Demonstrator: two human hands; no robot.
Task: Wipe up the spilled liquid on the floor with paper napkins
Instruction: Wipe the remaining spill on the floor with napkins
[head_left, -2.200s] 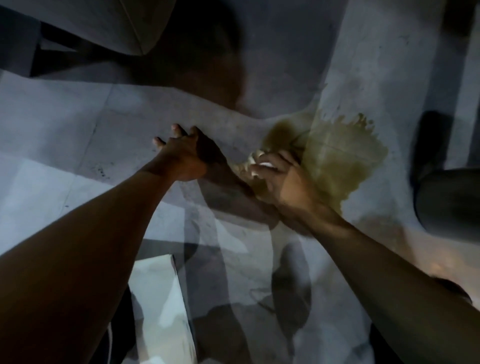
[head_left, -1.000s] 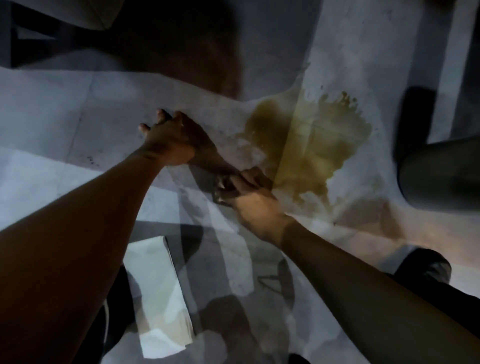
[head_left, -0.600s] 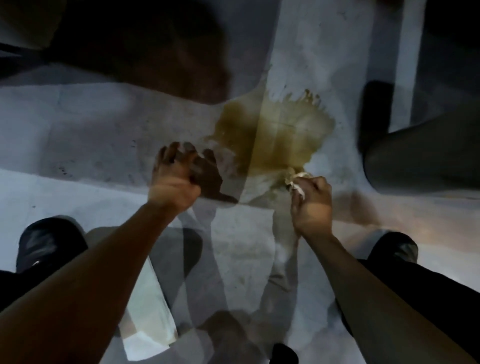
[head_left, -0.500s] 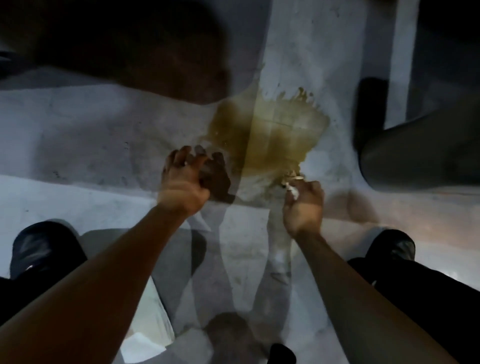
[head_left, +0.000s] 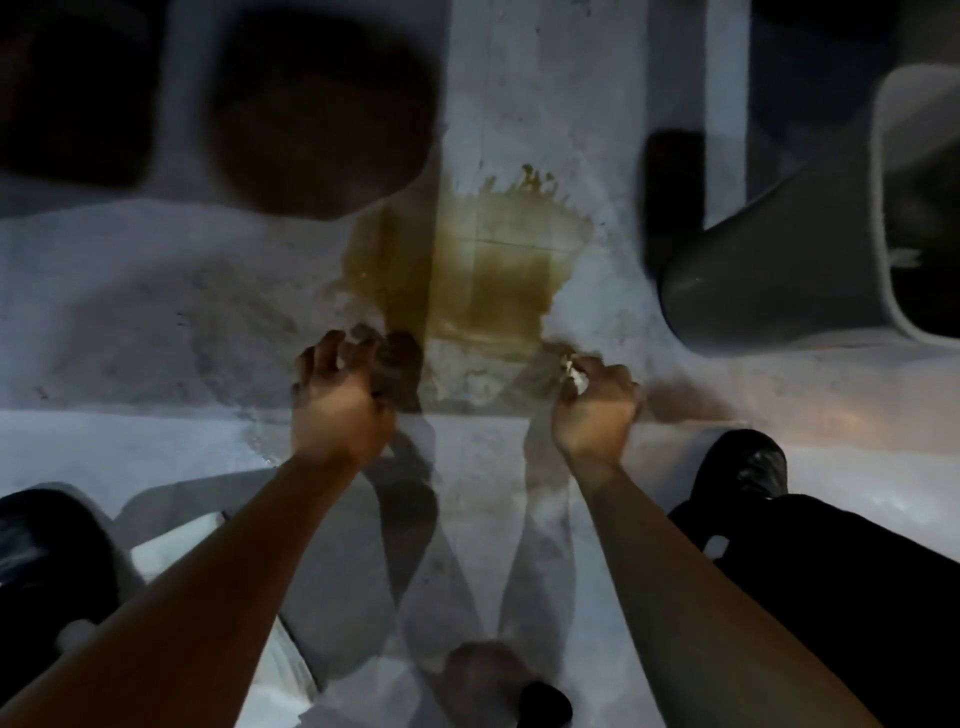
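A yellowish-brown spill (head_left: 483, 270) spreads over the pale floor just beyond both hands. My right hand (head_left: 595, 410) is closed around a crumpled, wet paper napkin (head_left: 574, 371), whose white tip shows at the spill's near right edge. My left hand (head_left: 337, 405) rests on the floor at the spill's near left edge, fingers spread and curled, with nothing in it. A white pack of napkins (head_left: 171, 551) lies on the floor under my left forearm, partly hidden.
A grey bin (head_left: 789, 265) lies tipped on its side at the right, close to the spill. My black shoes (head_left: 748, 467) flank the arms, the left shoe (head_left: 47, 551) at the lower left. Dark shadows cover the floor at the top left.
My right hand has carried the napkin from the spill's left side to its near right edge. The left hand stays pressed on the floor. The view has shifted, bringing the bin into sight.
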